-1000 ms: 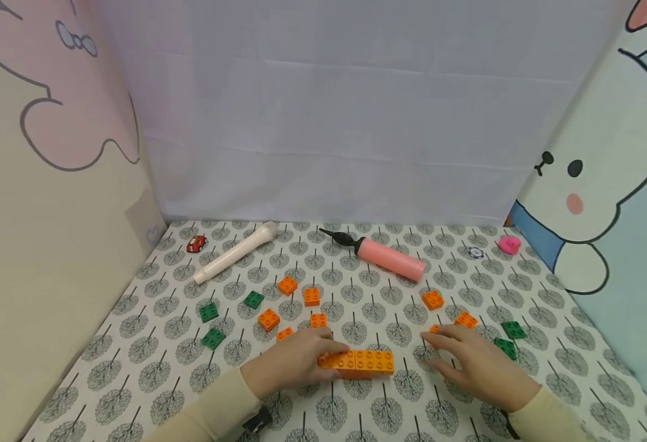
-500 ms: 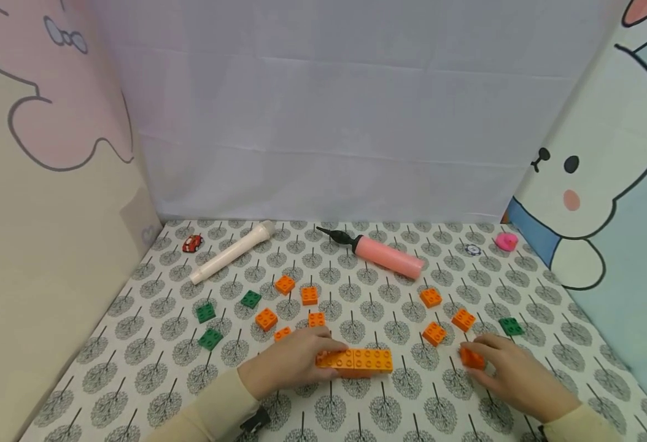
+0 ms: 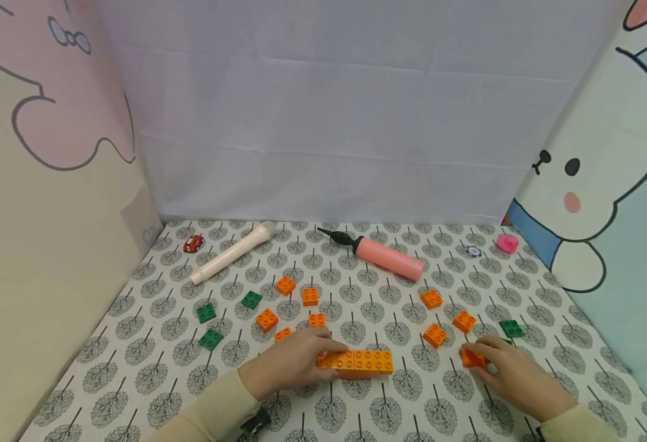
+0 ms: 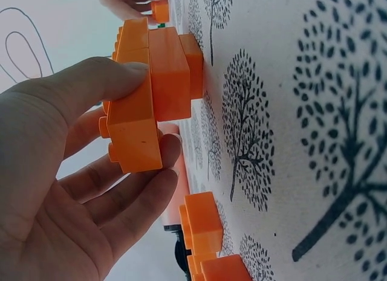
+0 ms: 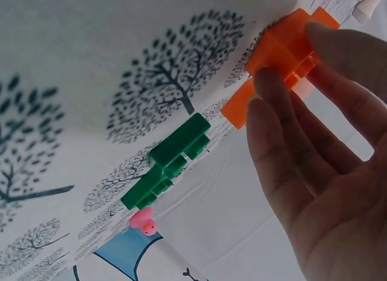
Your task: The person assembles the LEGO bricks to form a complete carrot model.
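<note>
In the head view my left hand (image 3: 296, 359) grips the left end of a stack of orange building bricks (image 3: 373, 362). Two long studded bricks lie end to end on its top. The left wrist view shows the thumb on the near side of the stack (image 4: 172, 75), with fingers around its far side and smaller bricks below. To the right, my right hand (image 3: 519, 377) pinches a small orange brick (image 3: 471, 358) between thumb and fingertips, low at the tablecloth. Green bricks (image 5: 180, 141) lie beyond that hand in the right wrist view.
Loose orange bricks (image 3: 435, 335) lie left of the right hand. More orange bricks (image 3: 266, 320) and green bricks (image 3: 210, 339) are scattered at left. Farther back are a toy car (image 3: 193, 244), a white microphone-shaped stick (image 3: 234, 252), a pink hand pump (image 3: 390, 258) and a pink duck (image 3: 507, 244).
My right hand has moved right and down from among the loose bricks and now pinches a small orange brick. The left hand keeps its hold on the stack, almost still.
</note>
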Motion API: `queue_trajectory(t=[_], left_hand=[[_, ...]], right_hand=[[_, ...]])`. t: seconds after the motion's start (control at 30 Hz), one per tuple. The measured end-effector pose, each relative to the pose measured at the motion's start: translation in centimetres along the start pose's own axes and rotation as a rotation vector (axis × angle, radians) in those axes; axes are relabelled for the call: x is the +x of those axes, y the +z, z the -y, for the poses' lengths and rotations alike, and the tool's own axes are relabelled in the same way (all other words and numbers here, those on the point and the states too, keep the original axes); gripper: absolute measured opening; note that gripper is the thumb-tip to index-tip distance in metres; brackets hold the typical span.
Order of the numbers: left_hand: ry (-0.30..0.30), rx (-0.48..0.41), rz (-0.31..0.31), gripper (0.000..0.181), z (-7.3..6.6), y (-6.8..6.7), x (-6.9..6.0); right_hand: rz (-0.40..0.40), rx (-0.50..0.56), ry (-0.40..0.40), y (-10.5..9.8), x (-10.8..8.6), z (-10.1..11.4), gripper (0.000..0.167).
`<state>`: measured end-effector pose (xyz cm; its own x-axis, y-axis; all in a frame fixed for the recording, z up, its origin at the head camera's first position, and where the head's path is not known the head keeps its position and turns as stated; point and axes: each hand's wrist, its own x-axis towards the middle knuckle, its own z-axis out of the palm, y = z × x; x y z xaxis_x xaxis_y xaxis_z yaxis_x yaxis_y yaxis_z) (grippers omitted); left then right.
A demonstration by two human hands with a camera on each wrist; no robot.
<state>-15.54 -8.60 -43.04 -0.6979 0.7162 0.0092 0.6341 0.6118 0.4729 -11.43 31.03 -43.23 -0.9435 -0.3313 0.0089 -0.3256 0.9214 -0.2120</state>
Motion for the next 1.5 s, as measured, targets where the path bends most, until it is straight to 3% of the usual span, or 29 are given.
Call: queue_trajectory(t=[0.23, 0.43, 0.63, 0.73, 0.93, 1.13, 1.5], left_hand=[[0.006, -0.016, -0.003, 0.045, 0.0, 0.1, -0.1], [0.010, -0.027, 0.001, 0.045, 0.0, 0.0, -0.1], [0.023, -0.008, 0.002, 0.044, -0.1, -0.1, 0.0], [0.025, -0.004, 0.010, 0.044, -0.1, -0.1, 0.0], [0.014, -0.011, 0.005, 0.044, 0.0, 0.0, 0.0], [0.018, 0.006, -0.014, 0.045, 0.0, 0.0, 0.1], [-0.014, 0.014, -0.021, 0.044, -0.1, 0.2, -0.1]], right_hand=[[0.007, 0.012, -0.012, -0.1, 0.2, -0.2, 0.036], [-0.104, 0.013, -0.071, -0.3, 0.2, 1.0, 0.036], [-0.298, 0.049, -0.259, 0.2, 0.6, 3.6, 0.042], [-0.347, 0.093, -0.361, 0.3, 1.2, 4.8, 0.047], [-0.296, 0.197, -0.477, 0.2, 2.9, 7.4, 0.049], [-0.221, 0.221, -0.539, 0.5, 4.1, 9.2, 0.044], [-0.245, 0.205, -0.580, 1.1, 4.7, 10.0, 0.041]])
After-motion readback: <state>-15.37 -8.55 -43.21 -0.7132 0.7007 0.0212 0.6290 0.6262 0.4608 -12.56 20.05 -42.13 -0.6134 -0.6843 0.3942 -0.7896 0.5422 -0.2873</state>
